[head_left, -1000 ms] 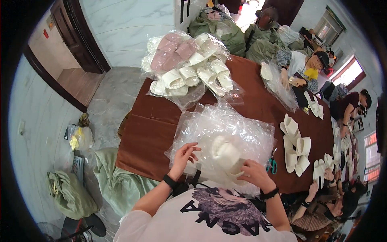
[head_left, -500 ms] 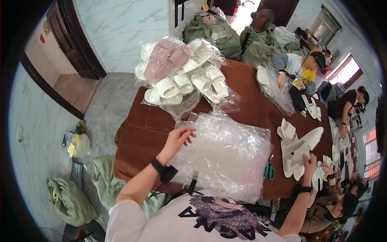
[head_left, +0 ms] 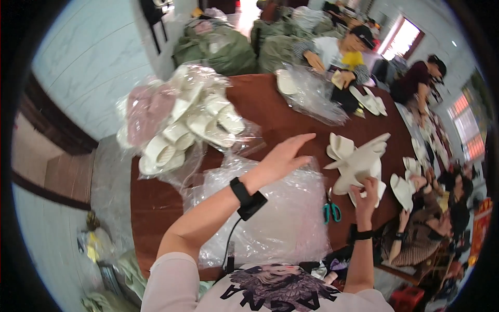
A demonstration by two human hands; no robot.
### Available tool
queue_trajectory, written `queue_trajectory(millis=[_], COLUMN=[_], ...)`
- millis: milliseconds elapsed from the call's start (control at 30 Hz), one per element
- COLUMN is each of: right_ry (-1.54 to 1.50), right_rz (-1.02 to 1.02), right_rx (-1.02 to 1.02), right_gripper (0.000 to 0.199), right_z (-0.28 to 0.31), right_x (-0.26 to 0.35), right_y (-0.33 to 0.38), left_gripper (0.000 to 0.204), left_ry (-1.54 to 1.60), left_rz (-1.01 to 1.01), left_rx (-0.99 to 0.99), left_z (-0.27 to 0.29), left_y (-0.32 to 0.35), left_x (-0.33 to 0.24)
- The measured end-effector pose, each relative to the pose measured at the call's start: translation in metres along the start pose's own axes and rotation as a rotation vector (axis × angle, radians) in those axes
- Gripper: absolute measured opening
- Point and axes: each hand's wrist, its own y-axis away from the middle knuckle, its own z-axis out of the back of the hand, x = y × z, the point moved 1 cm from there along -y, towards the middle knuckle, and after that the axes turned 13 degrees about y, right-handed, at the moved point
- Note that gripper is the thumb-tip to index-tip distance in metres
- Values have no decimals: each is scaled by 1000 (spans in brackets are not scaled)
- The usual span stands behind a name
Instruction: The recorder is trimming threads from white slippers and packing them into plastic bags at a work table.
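— Since a second ago both hands have left the clear plastic bag (head_left: pixel 280 218): the left hand (head_left: pixel 283 156) has lifted above it, and the right hand (head_left: pixel 366 192) has swung out to the right.

— What does each one hold?

— Nothing in the left hand; it hovers flat with fingers spread, released, just over the bag's far edge. The right hand is grasping a white slipper (head_left: pixel 358 166) from below, at a loose pile of the same slippers (head_left: pixel 343 148) on the brown tabletop (head_left: pixel 275 114).

— And the bag itself?

— It lies crumpled and flat on the tabletop right in front of the person. Whether anything is inside I cannot tell.

— Other containers?

— A second clear bag (head_left: pixel 182 125) sits at the far left of the tabletop, stuffed with white slippers and a few pink ones. A third plastic sheet (head_left: pixel 312 91) lies at the far side with one white slipper in it. Green-handled scissors (head_left: pixel 331 210) rest between the near bag and the right hand.
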Motion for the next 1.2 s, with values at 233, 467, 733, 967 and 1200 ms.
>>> queue_trajectory(millis=[233,467,733,967,1200], right_ry=[-312,-393,-467,-555,-708], right_rz=[-69,-491,-361,-401,-428], right_rx=[186,-42,-179,131,202], right_gripper=[25,32,43,22,19], right_z=[-31,-61,-63,-126,-86], right_x=[42,-97,-88,-44,7], right_y=[-4,-57,-106,-25,-35], left_gripper=[62,46,43,34,5], left_ry=[163,232,460,550,932], left_rz=[176,185,583,808,290], left_rx=[202,15,-1282,-1303,-1130], left_z=[-94,-52,93,121,123], left_y=[6,9,89,102,66], left_x=[84,90,208,236,176])
